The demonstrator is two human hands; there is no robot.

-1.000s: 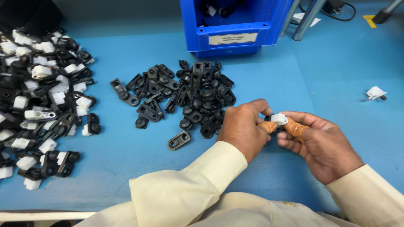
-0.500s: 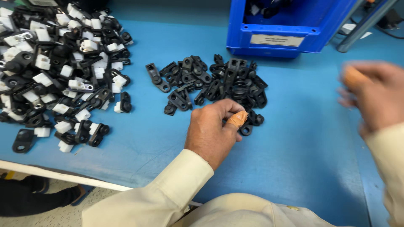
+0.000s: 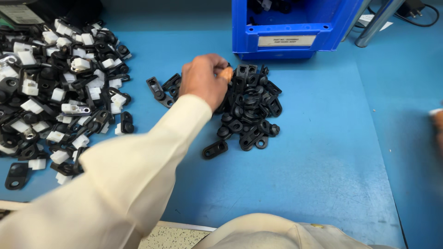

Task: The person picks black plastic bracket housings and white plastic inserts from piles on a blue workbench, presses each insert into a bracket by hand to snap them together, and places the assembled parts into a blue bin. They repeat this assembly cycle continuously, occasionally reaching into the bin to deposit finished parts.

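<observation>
head view, looking down on a blue counter [image 3: 323, 175]. the left hand [image 3: 203, 83], at the end of a cream sleeve [image 3: 138, 170] that crosses from the near left, rests on the left side of a heap of small black plastic clips [image 3: 251, 108] in the middle of the counter. its fingers [image 3: 224, 74] are curled down into the heap, the tips pinched together among the clips, but the back of the hand hides whether a clip is actually caught between them, so i cannot tell. one loose black clip [image 3: 214, 149] lies alone just near the heap, and a couple more [image 3: 157, 90] lie just left of the hand. at the far side, right behind the heap, stands a blue plastic bin [image 3: 295, 27] with a label strip on its front wall. on the far left spreads a much larger pile of black clips fitted with white plastic pieces [image 3: 55, 92]. the right hand [image 3: 437, 127] shows only as a blurred sliver at the right edge, well apart from the heap; its fingers cannot be made out.
</observation>
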